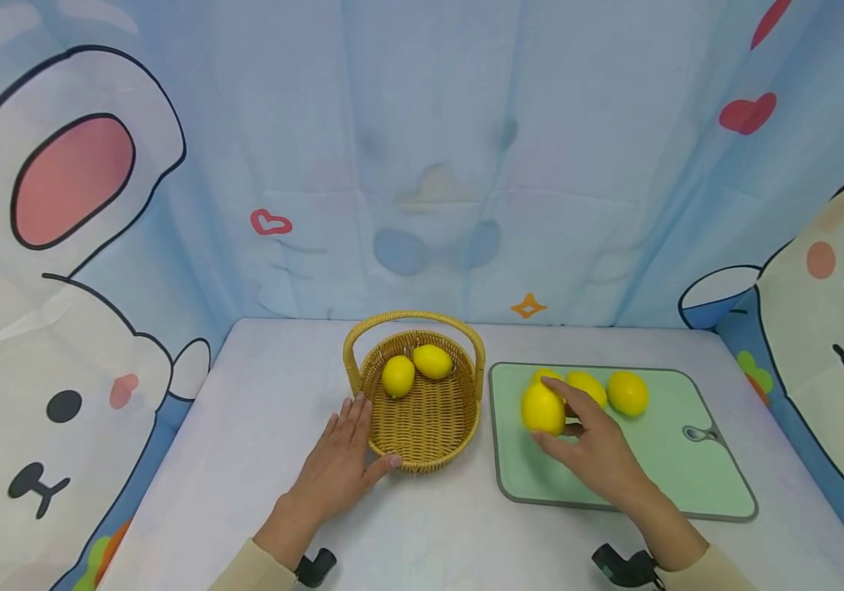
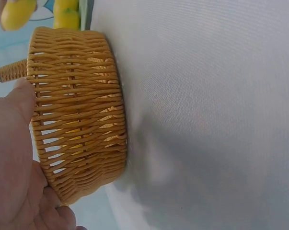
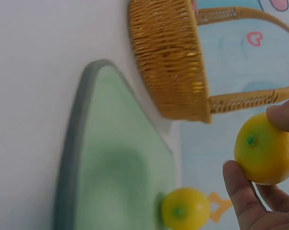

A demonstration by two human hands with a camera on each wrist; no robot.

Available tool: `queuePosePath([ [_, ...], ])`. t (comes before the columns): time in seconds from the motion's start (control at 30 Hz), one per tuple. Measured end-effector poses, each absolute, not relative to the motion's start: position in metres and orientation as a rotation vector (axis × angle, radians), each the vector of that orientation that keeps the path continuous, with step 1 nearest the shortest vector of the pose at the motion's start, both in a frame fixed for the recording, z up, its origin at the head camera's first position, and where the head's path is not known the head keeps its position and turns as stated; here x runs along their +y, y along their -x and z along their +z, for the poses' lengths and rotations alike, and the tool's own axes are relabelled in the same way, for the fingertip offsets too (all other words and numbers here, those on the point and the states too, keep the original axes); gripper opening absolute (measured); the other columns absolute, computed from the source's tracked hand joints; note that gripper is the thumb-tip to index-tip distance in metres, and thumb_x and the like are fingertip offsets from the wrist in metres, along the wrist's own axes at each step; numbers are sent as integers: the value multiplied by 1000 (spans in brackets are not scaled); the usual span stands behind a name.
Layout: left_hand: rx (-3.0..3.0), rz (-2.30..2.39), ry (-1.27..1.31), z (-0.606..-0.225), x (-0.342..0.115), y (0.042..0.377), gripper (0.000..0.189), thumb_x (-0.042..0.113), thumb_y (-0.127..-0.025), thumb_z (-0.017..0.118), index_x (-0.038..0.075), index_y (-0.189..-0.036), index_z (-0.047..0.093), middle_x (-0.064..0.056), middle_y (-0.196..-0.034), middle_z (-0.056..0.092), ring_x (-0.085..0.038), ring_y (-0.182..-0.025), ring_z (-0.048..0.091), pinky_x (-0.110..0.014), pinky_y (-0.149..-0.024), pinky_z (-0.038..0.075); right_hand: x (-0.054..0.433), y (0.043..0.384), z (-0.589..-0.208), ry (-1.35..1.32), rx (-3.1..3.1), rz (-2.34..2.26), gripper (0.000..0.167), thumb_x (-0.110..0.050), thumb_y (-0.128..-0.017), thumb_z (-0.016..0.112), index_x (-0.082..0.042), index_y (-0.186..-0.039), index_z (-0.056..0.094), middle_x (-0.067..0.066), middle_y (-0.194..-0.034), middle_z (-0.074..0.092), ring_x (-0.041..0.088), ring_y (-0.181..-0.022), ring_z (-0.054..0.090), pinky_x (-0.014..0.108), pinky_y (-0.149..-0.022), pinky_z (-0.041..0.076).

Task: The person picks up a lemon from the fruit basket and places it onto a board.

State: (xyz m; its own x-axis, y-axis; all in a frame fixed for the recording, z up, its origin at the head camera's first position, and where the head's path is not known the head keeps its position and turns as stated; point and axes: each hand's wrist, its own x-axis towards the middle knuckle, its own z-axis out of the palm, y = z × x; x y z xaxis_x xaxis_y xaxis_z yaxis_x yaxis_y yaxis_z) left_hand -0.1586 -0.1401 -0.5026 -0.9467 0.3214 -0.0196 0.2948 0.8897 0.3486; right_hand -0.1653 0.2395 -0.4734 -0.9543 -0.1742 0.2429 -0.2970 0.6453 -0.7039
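Note:
My right hand [image 1: 603, 455] pinches a yellow lemon [image 1: 543, 409] between thumb and fingers, over the left part of a pale green cutting board [image 1: 688, 484]. In the right wrist view the lemon [image 3: 264, 155] is raised above the board, its green stem end showing. Behind it on the board lie three more lemons [image 1: 627, 393], one partly covered by the held one. My left hand [image 1: 337, 468] rests with fairly straight fingers against the near left side of a wicker basket [image 1: 422, 431]. Two lemons [image 1: 397, 377] lie inside the basket, toward the back.
The basket's arched handle [image 1: 415, 315] stands upright across it. The board lies just right of the basket, with a grey rim and a hanging hole [image 1: 701, 433] at its right end. A blue cartoon-printed curtain [image 1: 422, 164] hangs behind the white table [image 1: 259, 394].

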Motion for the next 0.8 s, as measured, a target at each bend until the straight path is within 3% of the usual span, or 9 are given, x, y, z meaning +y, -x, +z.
queuePosePath([
  [0.4,2977,559,-482,-503,-140,158,98,67,-104,51,-1,-167,19,-19,-176,11,-37,-164,11,-54,-132,17,264,163,-504,-223,-2838,1211,71,-23,-94,82,-10,-154,47,24,-146,57,35,-111,68,30,-85,62],
  [0.6,2974,565,-474,-503,-140,158,98,67,-103,51,0,-168,19,-19,-176,11,-37,-164,11,-54,-133,17,267,161,-515,-198,-2879,1190,69,-23,-93,83,-9,-152,48,26,-139,61,31,-105,70,38,-84,62],
  [0.8,2967,570,-471,-503,-140,158,99,69,-103,49,1,-168,17,-18,-177,9,-36,-164,9,-53,-133,17,269,159,-526,-180,-2927,1164,70,-24,-92,85,-13,-151,49,22,-138,62,24,-102,68,32,-81,59],
])
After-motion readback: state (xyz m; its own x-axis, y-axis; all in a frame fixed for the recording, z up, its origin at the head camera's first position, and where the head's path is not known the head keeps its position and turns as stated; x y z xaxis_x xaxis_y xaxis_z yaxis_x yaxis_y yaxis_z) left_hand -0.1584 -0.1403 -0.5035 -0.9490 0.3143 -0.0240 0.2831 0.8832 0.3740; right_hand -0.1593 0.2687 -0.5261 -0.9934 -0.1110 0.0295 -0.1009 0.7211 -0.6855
